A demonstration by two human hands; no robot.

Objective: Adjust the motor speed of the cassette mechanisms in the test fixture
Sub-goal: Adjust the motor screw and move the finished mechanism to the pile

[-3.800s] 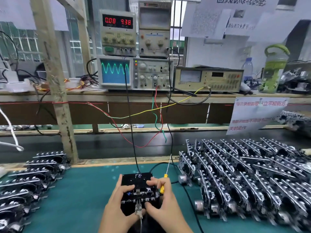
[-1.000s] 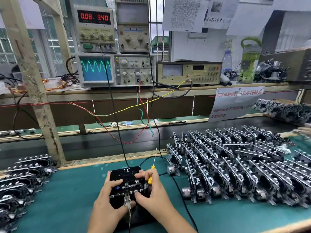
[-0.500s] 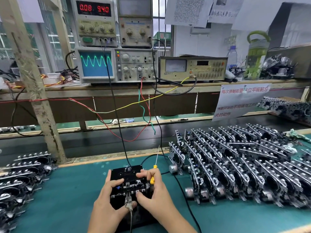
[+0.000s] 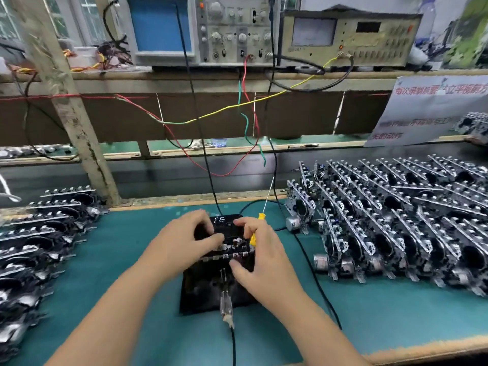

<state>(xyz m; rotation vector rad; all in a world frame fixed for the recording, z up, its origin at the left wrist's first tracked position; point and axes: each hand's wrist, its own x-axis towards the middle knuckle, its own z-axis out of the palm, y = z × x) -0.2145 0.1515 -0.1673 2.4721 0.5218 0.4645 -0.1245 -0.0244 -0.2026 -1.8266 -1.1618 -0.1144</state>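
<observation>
On the green tabletop (image 4: 369, 313), close to its near edge and in the middle of the view, sits the black test fixture (image 4: 211, 291). Its long axis runs away from the person, with the far end marked in white letters. A cassette mechanism (image 4: 232, 250) lies across the fixture's far half, its row of small keys running left to right and facing the person.

The left hand (image 4: 184, 241) rests on the left part of the mechanism, fingers curled over its far edge and thumb stretched toward the middle; its grip is narrow, closed on the mechanism. The right hand (image 4: 261, 257) covers the right side, thumb pressed at the key row. Between its fingers it pinches a yellow-handled screwdriver (image 4: 257, 228), so that grip is closed on the tool. The screwdriver's thin shaft points up and away, tilted slightly right, with the handle low against the mechanism.

A clip with a black cable (image 4: 227, 305) lies along the fixture's near end, pointing toward the person. Rows of cassette mechanisms (image 4: 396, 220) stand on edge to the right, and another stack (image 4: 39, 233) lies to the left. On the shelf behind sit an oscilloscope (image 4: 198, 27) and a meter (image 4: 348, 35).
</observation>
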